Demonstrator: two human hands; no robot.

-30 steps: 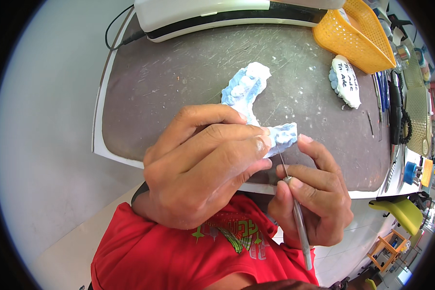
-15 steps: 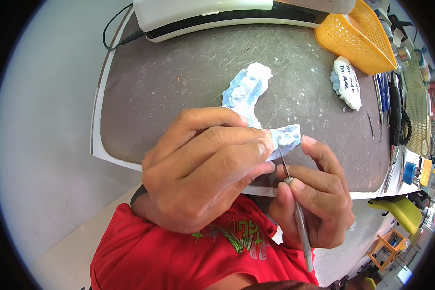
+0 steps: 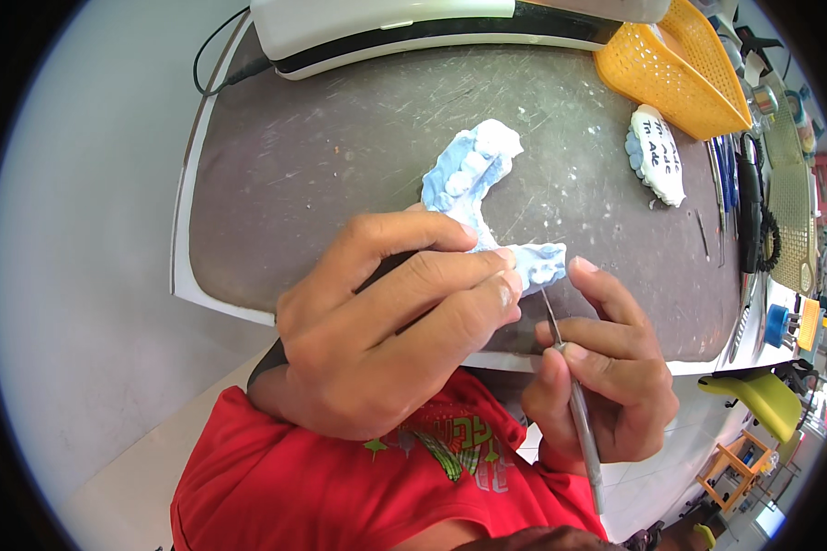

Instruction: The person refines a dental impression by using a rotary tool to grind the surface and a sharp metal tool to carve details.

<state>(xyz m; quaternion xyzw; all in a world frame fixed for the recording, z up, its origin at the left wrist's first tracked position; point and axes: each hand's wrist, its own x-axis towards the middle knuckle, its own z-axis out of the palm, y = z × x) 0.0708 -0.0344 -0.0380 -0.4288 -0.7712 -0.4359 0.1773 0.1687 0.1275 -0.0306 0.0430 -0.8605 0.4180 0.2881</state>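
My left hand [image 3: 395, 321] is closed around the middle of a blue-and-white dental cast [image 3: 470, 174], shaped like an arch with tooth forms. The fingers hide its middle part; one arm of the arch points away from me, the other sticks out to the right. In my right hand [image 3: 611, 372] is a slim metal carving knife [image 3: 580, 422], gripped like a pen. Its thin blade points up at the lower edge of the cast's right end, and I cannot tell whether it touches. My right index fingertip is close to that end.
A second cast [image 3: 655, 156] with handwriting lies at the right, by a yellow perforated basket [image 3: 675, 69]. Metal hand tools [image 3: 724, 184] and a black cabled handpiece [image 3: 751, 207] line the right edge. A white-and-black device [image 3: 432, 32] spans the back. White crumbs dot the dark mat [image 3: 322, 165].
The cast has turned slightly in my left hand, so its tooth surfaces face differently. My right hand and the knife have shifted a little right, and the blade tip has moved down off the cast's face.
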